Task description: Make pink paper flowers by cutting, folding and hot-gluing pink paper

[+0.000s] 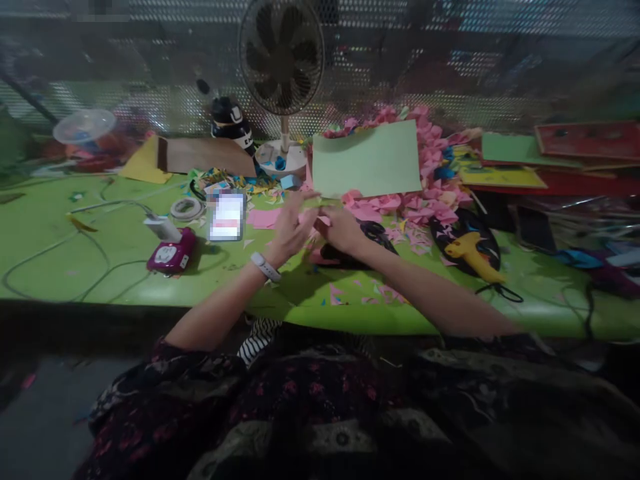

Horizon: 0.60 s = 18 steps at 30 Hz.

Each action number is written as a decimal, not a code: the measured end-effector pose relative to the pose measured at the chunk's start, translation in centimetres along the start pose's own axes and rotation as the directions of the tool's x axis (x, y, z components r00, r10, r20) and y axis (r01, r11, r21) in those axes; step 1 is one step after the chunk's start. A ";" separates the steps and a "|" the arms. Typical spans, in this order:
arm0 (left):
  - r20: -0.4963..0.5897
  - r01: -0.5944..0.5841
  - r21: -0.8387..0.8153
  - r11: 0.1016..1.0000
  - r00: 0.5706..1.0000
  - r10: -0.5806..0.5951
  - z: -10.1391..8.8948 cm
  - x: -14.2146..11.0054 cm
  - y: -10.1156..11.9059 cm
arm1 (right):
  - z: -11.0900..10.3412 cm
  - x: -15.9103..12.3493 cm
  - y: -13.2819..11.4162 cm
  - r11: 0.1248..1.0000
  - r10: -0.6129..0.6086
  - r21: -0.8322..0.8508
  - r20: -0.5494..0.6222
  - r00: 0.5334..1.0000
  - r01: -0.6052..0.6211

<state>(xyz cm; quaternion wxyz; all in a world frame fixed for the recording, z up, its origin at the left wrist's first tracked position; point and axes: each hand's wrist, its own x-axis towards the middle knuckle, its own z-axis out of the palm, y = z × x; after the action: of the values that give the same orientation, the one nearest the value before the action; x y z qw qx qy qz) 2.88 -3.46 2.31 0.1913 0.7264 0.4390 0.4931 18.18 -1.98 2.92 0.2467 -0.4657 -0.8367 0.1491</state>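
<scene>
My left hand (291,230), with a white band at the wrist, meets my right hand (343,230) over the green table. A small piece of pink paper (323,221) is pinched between the fingers of both hands, partly hidden by them. Left of my left hand lies a flat pink paper strip (264,219). Black-handled scissors (377,235) lie beside and partly under my right hand. Behind the hands, a pale green sheet (367,160) leans on a heap of folded pink paper pieces (433,150).
A lit phone (227,217), a tape roll (187,209) and a purple power socket (171,253) with cables are at left. A fan (281,57) stands at the back. A yellow glue gun (475,257) rests on a black plate at right. Paper scraps (370,293) litter the front edge.
</scene>
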 end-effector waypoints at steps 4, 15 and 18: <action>0.224 0.230 0.095 0.969 0.943 -0.246 -1.7 -2.2 -1.4 | -1.5 -2.4 0.3 0.991 -0.074 0.109 0.011 0.997 0.072; 0.478 0.415 -0.094 0.905 0.816 -0.325 -1.6 -2.8 -1.8 | -2.1 -4.9 1.5 0.981 -0.088 0.181 0.083 0.993 0.071; 0.318 0.339 -0.121 0.933 0.903 -0.287 -3.6 -0.6 -1.9 | -3.1 -3.8 1.5 0.967 -0.009 0.255 0.051 0.999 -0.004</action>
<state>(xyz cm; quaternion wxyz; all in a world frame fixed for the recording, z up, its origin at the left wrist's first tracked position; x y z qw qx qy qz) -1.22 -3.44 2.22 0.3939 0.6922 0.4721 0.3779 22.61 -4.42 3.71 0.2828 -0.4250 -0.8173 0.2671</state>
